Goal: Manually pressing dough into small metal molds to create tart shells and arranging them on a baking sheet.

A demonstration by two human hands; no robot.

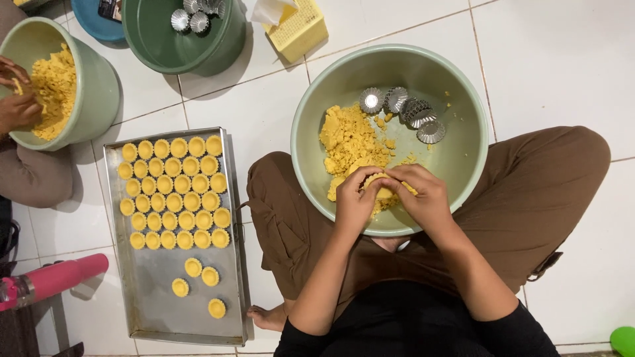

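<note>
- Both my hands meet over the near side of the pale green bowl in my lap: my left hand and my right hand are closed together around one small dough-filled tart mould, thumbs pressing on top.
- That mould sits just above the bowl's near wall, beside the heap of yellow dough.
- I judge the dough soft and crumbly, light in the fingers; it looks likely to break apart if squeezed hard, so I cup the mould from underneath by its fluted rim and press only the dough.
- Empty fluted metal moulds lie at the far side of the bowl, thin and probably slippery.
- On the floor to my left, a metal baking tray holds rows of filled tart shells.
- Another person's hands work dough in a second green bowl.
</note>
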